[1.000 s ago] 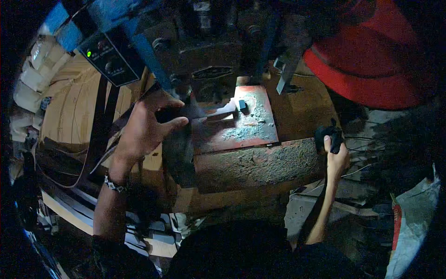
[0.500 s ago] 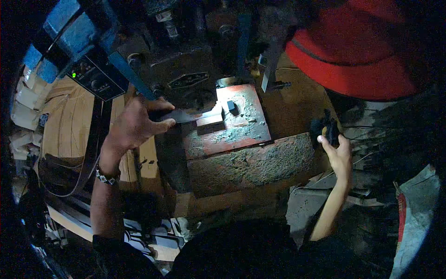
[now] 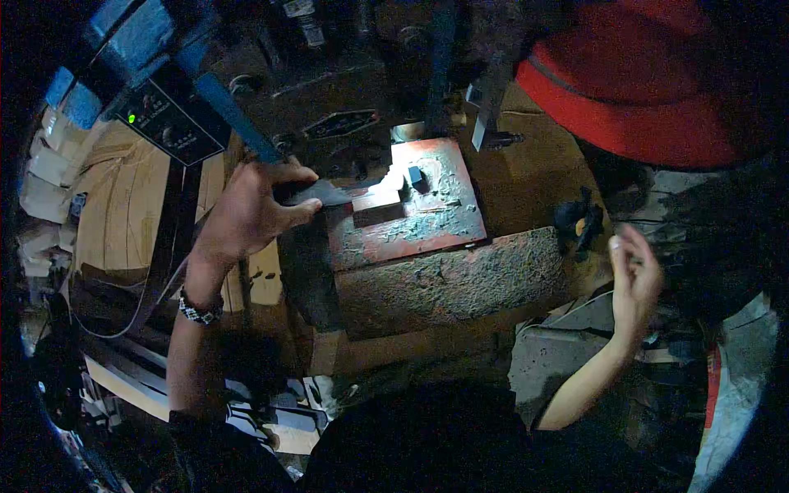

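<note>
My left hand [image 3: 246,205], with a beaded bracelet on the wrist, pinches a flat grey blade-shaped metal piece [image 3: 333,194] between thumb and fingers. The piece reaches right, over a small rectangular block [image 3: 377,207], under a bright light; its far end is lost in glare. Beside that end a small dark block [image 3: 415,176] sits on the worn reddish plate [image 3: 448,226]. My right hand [image 3: 634,267] hangs in the air at the right, slightly blurred, its fingers apart and holding nothing. Just left of it is a black knob with a yellow centre [image 3: 580,223], not touched.
A dark machine body [image 3: 329,90] rises behind the plate. A control box with a green light [image 3: 164,123] and blue parts stand at the upper left. A rough metal slab [image 3: 452,279] lies in front of the plate. A large red rounded object [image 3: 633,107] fills the upper right.
My right hand has let go of the black knob and moved right, away from it. My left hand keeps its pinch on the metal piece. The whole view has shifted slightly.
</note>
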The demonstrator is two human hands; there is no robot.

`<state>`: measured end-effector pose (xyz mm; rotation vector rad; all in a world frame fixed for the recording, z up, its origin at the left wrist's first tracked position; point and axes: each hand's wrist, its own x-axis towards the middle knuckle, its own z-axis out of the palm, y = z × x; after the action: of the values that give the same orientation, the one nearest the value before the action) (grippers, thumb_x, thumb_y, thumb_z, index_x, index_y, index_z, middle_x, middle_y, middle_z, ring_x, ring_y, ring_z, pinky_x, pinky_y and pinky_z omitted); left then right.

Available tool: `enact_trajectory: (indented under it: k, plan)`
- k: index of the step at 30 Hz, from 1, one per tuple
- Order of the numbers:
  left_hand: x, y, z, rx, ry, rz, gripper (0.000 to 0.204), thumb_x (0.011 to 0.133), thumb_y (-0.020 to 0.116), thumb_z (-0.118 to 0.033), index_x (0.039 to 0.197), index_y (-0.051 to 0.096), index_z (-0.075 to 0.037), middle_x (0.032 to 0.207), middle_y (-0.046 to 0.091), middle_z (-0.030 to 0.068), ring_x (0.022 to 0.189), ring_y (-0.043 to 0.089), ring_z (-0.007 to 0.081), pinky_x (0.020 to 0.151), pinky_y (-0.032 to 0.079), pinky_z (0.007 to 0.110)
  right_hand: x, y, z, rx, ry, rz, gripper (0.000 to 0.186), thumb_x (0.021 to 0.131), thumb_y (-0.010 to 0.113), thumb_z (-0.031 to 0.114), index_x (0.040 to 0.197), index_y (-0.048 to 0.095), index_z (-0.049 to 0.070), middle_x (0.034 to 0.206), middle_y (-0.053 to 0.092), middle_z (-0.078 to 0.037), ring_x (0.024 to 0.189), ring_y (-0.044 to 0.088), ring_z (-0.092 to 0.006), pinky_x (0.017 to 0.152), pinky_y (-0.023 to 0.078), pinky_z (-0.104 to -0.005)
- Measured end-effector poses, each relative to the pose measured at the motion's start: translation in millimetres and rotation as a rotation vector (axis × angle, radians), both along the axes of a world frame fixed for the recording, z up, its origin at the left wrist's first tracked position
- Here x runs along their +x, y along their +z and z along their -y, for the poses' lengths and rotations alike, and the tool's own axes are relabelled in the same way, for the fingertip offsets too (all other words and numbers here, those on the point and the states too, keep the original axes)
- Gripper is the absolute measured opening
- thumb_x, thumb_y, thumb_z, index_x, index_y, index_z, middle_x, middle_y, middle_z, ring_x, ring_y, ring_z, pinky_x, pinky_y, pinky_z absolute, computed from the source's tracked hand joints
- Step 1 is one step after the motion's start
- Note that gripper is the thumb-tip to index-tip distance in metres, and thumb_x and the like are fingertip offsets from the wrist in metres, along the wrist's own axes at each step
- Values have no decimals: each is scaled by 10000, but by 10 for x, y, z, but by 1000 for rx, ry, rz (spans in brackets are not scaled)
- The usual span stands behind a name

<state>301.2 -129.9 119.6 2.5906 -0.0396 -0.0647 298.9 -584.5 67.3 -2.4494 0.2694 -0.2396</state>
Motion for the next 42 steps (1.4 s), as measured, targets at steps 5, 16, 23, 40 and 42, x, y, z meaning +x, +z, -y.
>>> enact_trajectory:
  k: [5,16,23,40,42]
  plan:
    - [61,-4,134,19,-37,21,315,775,803,-154,1020,711,20,1004,672,145,956,651,276,878,506,372,-2,236,-880,10,529,484,300,881,671,175,1156,653,56,1159,661,-124,1136,602,-278,947,471,-375]
    - [60,-65,31,-44,-109,138,315,769,801,-146,1015,709,28,939,668,145,888,653,288,843,511,374,345,-137,-1918,-283,859,370,566,879,676,398,1329,578,69,1408,487,-224,1380,337,-419,1120,273,-545]
    - [52,-206,-75,-26,-139,265,316,757,808,-127,1012,707,31,954,673,146,896,656,285,851,508,382,357,-205,-1934,-274,843,315,536,897,642,434,1323,593,111,1454,452,-179,1401,304,-409,1126,249,-560]
    - [48,-171,-12,-90,-99,216,344,743,827,-147,1010,714,38,948,686,165,888,667,300,847,516,380,283,-185,-1902,-280,781,298,573,909,629,420,1395,534,132,1479,406,-202,1428,280,-389,1131,259,-549]
    - [6,-92,11,-45,-85,197,351,744,827,-148,1021,714,36,953,688,167,894,669,300,855,516,377,295,-246,-1939,-309,782,351,579,907,635,404,1411,519,143,1483,395,-208,1432,271,-382,1129,254,-560]
